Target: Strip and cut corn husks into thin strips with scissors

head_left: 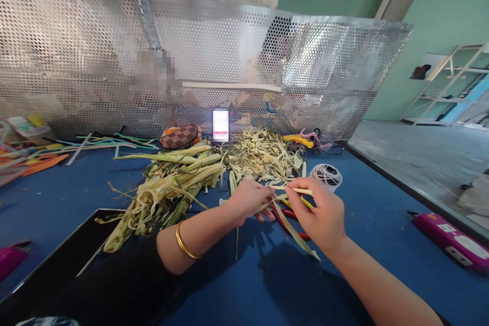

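Note:
My left hand (250,198) is closed on pale strips of dried husk at the middle of the table. One long flat strip (296,234) hangs from around its fingers toward the lower right. My right hand (323,214) pinches a thin, pale, stick-like husk piece (303,191), which runs across toward the left fingertips. Under and between the hands lies a red-handled tool (281,218), its head hidden. Just beyond them is a heap of shredded husk scraps (263,155). Left of my left hand lies a bundle of long yellow-green husks (171,183).
A white spool (326,175) stands right of the scraps, near a yellow-handled tool (300,140). A lit phone (220,125) leans before the perforated screen (217,35). A checkered pouch (179,136), a black tray (64,249) and a magenta device (451,239) lie around.

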`<state>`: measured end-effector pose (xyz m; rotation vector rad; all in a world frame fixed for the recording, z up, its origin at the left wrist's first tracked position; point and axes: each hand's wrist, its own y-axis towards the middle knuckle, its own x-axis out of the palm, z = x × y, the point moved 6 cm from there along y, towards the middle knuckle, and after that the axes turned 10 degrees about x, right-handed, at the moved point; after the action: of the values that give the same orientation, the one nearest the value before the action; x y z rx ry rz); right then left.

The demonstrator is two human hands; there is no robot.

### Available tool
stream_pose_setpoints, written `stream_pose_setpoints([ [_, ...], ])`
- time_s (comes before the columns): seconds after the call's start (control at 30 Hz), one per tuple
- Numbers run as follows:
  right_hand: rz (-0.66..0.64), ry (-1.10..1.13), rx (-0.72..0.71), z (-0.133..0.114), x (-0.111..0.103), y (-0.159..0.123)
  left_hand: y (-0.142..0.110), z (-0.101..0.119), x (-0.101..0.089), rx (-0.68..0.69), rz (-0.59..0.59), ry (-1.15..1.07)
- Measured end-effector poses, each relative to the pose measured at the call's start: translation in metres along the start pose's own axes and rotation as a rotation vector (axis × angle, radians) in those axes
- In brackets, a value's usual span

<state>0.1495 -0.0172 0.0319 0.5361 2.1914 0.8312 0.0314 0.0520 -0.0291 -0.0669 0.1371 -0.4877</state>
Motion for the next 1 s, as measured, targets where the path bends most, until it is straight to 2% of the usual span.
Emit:
stream_pose_setpoints([
  [0.07,0.023,-0.072,-0.117,-0.008,-0.001,-0.005,0.000,0.003,-0.005,-0.021,0.049,-0.104],
  [0.2,-0.019,-0.227,-0.287,-0.017,0.010,-0.012,-0.001,0.010,-0.012,-0.038,0.135,-0.359],
  [0.33,-0.103,-0.397,-0.359,-0.015,0.029,-0.016,0.000,0.011,-0.015,-0.074,0.218,-0.516],
  [0.5,-0.200,-0.543,-0.371,-0.005,0.048,-0.021,0.003,0.005,-0.012,-0.095,0.235,-0.668],
  [0.7,-0.184,-0.564,-0.422,-0.008,0.046,-0.020,0.002,0.009,-0.014,-0.082,0.272,-0.734],
  [0.83,-0.074,-0.548,-0.523,-0.022,0.038,-0.022,0.002,0.013,-0.014,-0.016,0.275,-0.695],
  [1.0,-0.168,-0.533,-0.732,-0.034,0.048,-0.032,0.004,0.001,0.001,0.058,0.184,-0.690],
])
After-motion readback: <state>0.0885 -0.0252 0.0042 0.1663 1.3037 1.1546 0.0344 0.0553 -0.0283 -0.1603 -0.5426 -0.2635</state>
